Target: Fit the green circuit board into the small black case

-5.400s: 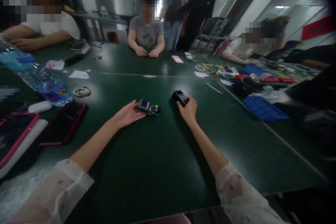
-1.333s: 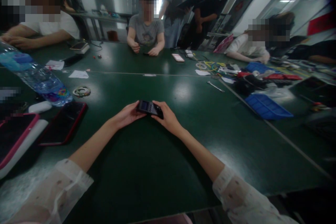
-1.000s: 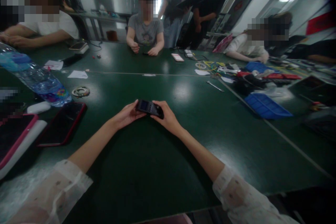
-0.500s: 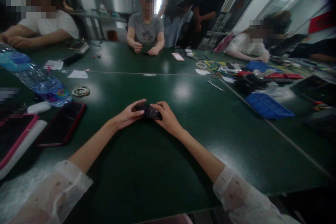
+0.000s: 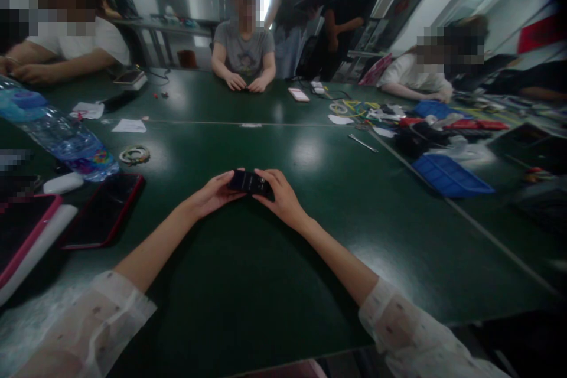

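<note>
A small black box-shaped object (image 5: 248,182) with faint pale markings is held level between my two hands, just over the green table (image 5: 257,283). Its exact kind is too small and dark to make out. My left hand (image 5: 215,194) grips its left end, fingers behind and thumb along the near side. Around the right end are the thumb and fingers of my right hand (image 5: 279,194). Both hands are closed on it, and they partly hide its ends.
At left lie a red-edged phone (image 5: 106,212), a white case (image 5: 63,183), a tilted water bottle (image 5: 57,130) and a coiled cable (image 5: 135,155). At right are a wrench (image 5: 362,143), a blue tray (image 5: 449,176) and tangled cables (image 5: 354,109). A person (image 5: 243,50) sits opposite.
My left thumb has moved down off the black object's upper face, so more of that face shows. Both hands still hold it in nearly the same place. The person opposite has brought their hands together.
</note>
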### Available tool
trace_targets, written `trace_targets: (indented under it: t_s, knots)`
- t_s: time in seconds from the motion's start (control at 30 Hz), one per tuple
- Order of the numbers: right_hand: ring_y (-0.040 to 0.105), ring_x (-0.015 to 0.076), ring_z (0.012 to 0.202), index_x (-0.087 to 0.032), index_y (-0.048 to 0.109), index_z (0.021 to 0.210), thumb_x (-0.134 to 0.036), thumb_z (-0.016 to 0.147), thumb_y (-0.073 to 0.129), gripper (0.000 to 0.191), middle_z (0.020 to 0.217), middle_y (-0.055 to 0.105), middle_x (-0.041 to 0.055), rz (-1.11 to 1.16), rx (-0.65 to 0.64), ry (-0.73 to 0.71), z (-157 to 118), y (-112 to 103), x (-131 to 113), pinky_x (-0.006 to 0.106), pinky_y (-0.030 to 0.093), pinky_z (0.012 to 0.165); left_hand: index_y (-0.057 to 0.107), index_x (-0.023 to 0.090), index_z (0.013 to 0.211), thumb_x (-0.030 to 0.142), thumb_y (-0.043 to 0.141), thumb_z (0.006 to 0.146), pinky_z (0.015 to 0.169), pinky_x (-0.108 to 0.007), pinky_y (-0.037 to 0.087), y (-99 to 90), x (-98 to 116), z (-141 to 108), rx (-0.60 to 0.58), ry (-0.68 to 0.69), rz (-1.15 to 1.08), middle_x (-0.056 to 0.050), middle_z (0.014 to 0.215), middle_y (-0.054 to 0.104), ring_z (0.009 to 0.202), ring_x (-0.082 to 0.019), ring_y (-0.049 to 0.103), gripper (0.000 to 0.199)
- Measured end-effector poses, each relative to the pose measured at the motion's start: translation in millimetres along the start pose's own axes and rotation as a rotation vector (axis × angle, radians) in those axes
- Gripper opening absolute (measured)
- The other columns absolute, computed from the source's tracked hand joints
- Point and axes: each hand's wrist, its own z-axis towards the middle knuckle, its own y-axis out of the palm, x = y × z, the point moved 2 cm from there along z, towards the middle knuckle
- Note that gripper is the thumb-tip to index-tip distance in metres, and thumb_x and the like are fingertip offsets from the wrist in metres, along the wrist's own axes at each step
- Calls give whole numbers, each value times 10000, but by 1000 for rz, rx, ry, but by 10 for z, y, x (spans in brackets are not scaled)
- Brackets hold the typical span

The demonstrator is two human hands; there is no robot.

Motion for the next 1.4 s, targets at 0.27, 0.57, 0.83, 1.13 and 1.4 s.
trace_targets:
  t_s: [0.27,0.57,0.83,1.13,1.4]
  knots:
    - [561,290,1195,-339,328,1507,-294,920,670,681,1309,525,106,19,4,11,11,54,72,538,532,1010,611,106,1281,293,576,1006,1038,-421,546,-63,-20,62,76,-50,-59,-194,1241,671,1154,-274,679,334]
    - [577,291,1206,-314,352,1488,-340,914,674,659,1329,525,116,56,-21,81,-4,95,146,553,532,1015,626,114,1243,214,555,1008,1055,-422,537,-128,-44,72,4,-46,-67,-182,1251,671,1176,-267,673,266]
    - [582,291,1205,-305,352,1483,-323,912,675,656,1317,522,118,78,-44,102,3,89,143,566,531,1018,580,95,1314,211,536,1015,1070,-438,520,-72,-26,42,11,-52,-72,-205,1264,656,1180,-274,670,324]
    - [567,288,1243,-301,358,1493,-322,916,675,659,1330,528,121,87,-24,100,-2,116,190,546,507,1054,531,128,1370,271,493,1038,1042,-409,539,-37,-28,58,51,-83,-132,-180,1237,673,1141,-261,692,363]
    - [586,282,1190,-306,358,1496,-303,922,662,650,1288,542,115,103,13,116,12,77,164,543,513,1040,537,81,1348,299,441,1049,1091,-403,496,24,1,27,84,-113,-176,-191,1197,665,1147,-263,680,381]
